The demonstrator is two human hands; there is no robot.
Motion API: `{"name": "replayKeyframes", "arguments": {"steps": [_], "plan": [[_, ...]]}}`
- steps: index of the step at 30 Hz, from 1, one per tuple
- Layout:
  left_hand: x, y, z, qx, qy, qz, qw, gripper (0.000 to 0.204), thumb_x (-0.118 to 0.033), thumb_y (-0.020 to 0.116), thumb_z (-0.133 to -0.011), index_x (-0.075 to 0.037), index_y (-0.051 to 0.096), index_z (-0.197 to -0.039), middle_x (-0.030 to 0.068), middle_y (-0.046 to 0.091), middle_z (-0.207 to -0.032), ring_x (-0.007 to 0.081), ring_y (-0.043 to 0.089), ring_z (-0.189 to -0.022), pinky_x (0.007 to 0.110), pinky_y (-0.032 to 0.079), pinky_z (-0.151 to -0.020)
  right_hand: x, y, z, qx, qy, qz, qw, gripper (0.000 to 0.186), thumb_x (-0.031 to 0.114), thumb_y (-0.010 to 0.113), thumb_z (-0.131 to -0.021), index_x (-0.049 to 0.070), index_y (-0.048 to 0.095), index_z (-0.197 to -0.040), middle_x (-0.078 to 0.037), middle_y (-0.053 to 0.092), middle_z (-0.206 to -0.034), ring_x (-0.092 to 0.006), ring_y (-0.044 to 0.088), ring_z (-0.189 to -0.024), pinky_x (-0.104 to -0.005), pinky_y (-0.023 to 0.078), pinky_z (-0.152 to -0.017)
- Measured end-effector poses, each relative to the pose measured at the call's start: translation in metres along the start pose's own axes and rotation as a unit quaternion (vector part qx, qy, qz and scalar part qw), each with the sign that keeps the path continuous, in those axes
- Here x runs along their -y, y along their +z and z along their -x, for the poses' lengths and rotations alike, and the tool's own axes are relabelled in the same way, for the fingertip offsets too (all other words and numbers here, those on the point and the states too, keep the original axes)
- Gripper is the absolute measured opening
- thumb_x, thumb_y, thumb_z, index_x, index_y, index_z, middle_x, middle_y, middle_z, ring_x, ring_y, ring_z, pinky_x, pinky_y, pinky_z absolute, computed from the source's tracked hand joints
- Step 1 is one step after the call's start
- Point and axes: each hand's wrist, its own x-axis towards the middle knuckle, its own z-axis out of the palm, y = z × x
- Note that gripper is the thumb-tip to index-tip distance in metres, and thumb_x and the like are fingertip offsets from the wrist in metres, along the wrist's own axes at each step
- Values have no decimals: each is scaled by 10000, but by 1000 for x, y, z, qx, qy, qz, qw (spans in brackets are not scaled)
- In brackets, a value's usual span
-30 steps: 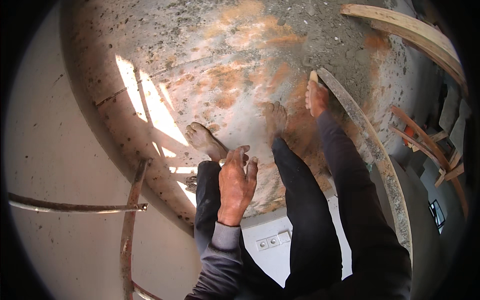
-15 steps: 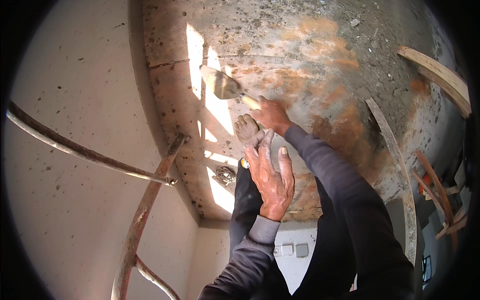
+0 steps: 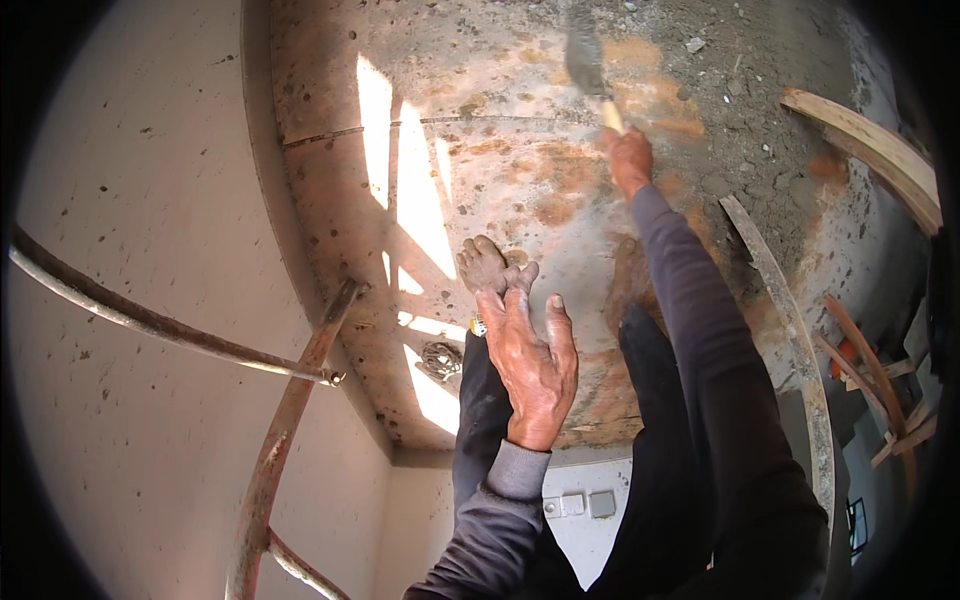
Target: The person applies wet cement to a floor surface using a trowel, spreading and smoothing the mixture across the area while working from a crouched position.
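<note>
My right hand [image 3: 629, 162] is wrapped round the pale handle of a trowel [image 3: 585, 62], out over the floor at the upper middle. The trowel's blade points away from me and is smeared by motion. It lies close to the left edge of a patch of grey mortar [image 3: 745, 110], but I cannot tell whether it touches. My left hand [image 3: 532, 365] hangs in front of my left leg with its fingers apart and nothing in them. A ring [image 3: 478, 327] shows on one of its fingers. My bare feet stand on the floor just beyond.
Wooden poles [image 3: 290, 425] lean by the speckled wall [image 3: 150, 180] on the left. A coil of wire [image 3: 440, 360] lies near that wall. On the right are a long wooden strip [image 3: 775, 290], a wooden board [image 3: 865, 150] and several loose wood pieces [image 3: 880, 390].
My right hand has swung the trowel away from me and to the right, from the sunlit patch toward the mortar. My left hand has shifted slightly down and left, still spread.
</note>
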Motion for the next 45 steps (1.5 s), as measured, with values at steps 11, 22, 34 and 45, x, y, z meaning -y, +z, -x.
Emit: {"name": "replayKeyframes", "arguments": {"steps": [11,22,34,45], "plan": [[0,8,0,59,-37,-23,997,283,-160,605,-893,10,582,-1118,178,566,-1126,316,545,-1069,407,450,-887,-50,-44,49,69,27,-87,993,593,302,631,-841,-22,492,-1318,-26,528,-645,-111,474,-451,-303,384,-384],[-4,18,-14,98,-8,-28,995,287,-87,592,-867,34,601,-1127,219,535,-1099,362,540,-1051,432,421,-949,-94,-173,-24,-108,314,-247,910,267,344,605,-895,99,564,-798,4,490,-615,-123,423,-434,-299,309,-386],[-4,31,-18,165,-9,-51,985,290,-135,607,-875,34,601,-1110,213,570,-1092,350,544,-1039,422,438,-904,-56,-150,64,10,259,-265,929,288,260,562,-893,17,537,-1044,0,485,-662,-91,433,-466,-274,343,-367],[-2,38,-21,174,7,-44,984,298,-117,615,-861,41,600,-1113,191,566,-1005,322,552,-949,407,439,-886,-127,-173,9,-108,375,-323,862,297,336,585,-922,95,507,-768,0,467,-600,-133,417,-430,-316,301,-381]]}}
